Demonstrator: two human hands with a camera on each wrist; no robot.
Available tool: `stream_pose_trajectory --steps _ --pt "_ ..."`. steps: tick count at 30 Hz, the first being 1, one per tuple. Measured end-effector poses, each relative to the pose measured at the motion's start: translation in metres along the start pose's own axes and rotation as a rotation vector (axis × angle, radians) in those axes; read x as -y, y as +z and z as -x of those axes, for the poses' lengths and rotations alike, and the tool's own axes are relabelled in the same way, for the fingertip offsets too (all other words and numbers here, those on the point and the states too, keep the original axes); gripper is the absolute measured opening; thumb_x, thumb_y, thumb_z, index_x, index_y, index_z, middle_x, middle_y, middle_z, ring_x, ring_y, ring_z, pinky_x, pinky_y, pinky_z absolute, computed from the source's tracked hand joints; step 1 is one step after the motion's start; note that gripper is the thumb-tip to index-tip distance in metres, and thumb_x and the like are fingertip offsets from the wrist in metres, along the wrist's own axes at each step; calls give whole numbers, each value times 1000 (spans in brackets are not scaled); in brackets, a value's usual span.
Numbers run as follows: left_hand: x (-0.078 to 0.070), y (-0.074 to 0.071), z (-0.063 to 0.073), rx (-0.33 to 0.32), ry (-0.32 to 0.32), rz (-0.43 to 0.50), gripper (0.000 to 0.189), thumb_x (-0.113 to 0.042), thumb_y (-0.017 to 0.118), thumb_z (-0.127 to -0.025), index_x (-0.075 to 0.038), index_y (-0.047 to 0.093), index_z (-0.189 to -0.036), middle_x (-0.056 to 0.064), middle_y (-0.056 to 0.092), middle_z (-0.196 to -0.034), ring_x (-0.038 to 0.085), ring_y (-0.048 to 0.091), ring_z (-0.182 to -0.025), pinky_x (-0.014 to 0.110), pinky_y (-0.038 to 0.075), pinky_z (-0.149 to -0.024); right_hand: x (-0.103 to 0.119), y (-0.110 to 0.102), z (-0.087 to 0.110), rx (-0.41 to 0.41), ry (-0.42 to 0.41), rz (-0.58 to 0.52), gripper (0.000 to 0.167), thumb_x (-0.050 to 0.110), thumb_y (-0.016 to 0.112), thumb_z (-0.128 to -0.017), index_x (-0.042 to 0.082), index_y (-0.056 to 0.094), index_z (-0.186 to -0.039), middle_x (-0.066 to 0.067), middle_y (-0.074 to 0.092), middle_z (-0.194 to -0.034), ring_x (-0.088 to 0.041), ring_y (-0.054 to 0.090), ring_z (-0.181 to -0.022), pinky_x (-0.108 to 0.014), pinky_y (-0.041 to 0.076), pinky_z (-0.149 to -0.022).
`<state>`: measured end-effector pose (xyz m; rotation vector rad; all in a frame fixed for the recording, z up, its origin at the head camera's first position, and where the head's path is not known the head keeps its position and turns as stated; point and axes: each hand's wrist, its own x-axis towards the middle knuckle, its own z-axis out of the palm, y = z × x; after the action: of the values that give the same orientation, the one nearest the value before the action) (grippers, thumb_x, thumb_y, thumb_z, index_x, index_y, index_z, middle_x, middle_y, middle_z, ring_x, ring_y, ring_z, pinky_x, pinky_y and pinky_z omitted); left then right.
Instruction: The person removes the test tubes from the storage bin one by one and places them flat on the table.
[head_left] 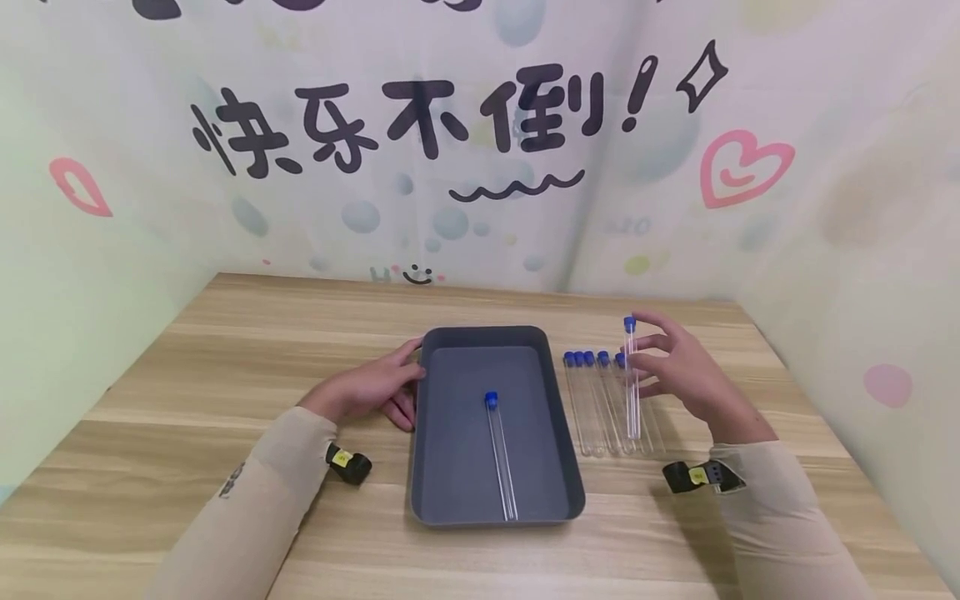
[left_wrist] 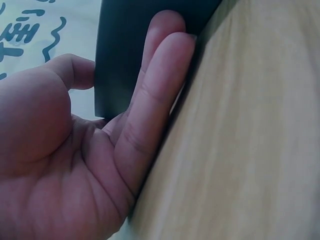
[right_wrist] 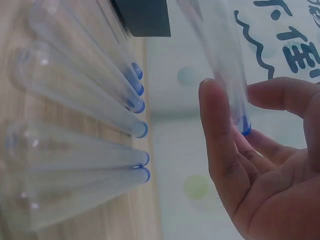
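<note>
My right hand [head_left: 684, 373] pinches a clear test tube [head_left: 633, 408] with a blue cap between thumb and fingers. It stands nearly upright, cap end up, above the row of other tubes. In the right wrist view, the thumb and fingers grip this tube [right_wrist: 220, 50] near its cap. To its left sits a dark grey tray [head_left: 457, 442], with one blue-capped test tube [head_left: 504, 458] lying lengthwise inside. At the tray's left side, my left hand [head_left: 375, 385] rests with straight fingers along the outer wall, the thumb touching the rim.
Several more blue-capped test tubes [head_left: 597, 408] lie side by side on the wooden table [head_left: 225, 367], right of the tray. Behind the table hangs a white printed cloth [head_left: 337, 225]. A black strap device [head_left: 348, 463] is worn on the left wrist, another [head_left: 701, 477] on the right.
</note>
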<state>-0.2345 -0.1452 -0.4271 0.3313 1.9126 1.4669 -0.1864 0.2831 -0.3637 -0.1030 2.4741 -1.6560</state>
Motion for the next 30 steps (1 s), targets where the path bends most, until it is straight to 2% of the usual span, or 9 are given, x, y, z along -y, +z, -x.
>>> stream_pose_trajectory --steps 9,13,19,30 --pt "0 1 1 1 -3 1 63 -23 35 -107 -43 5 -159 22 59 -110 26 68 -68 43 64 -66 -12 -13 -1 6 35 34 72 2 55 -99 11 18 -159 -36 43 -135 -19 71 -77 -41 64 -72" --pt "1 1 2 -14 -12 10 64 -23 36 -107 -44 5 -158 23 59 -112 27 68 -68 44 64 -65 -16 -17 -2 20 47 57 72 5 55 -100 11 16 -160 -37 43 -136 -20 70 -79 -41 64 -74" --pt "0 1 1 0 -8 1 64 -23 36 -107 -43 4 -159 23 59 -114 27 68 -69 44 64 -67 -21 -21 -1 12 72 81 75 5 55 -100 9 12 -160 -38 43 -139 -22 71 -82 -40 64 -74" --pt "1 1 0 0 7 6 63 -22 35 -107 -42 6 -159 22 59 -111 26 68 -68 43 64 -65 -28 -26 -2 11 113 136 70 7 55 -101 4 17 -159 -39 43 -143 -22 70 -85 -42 64 -78"
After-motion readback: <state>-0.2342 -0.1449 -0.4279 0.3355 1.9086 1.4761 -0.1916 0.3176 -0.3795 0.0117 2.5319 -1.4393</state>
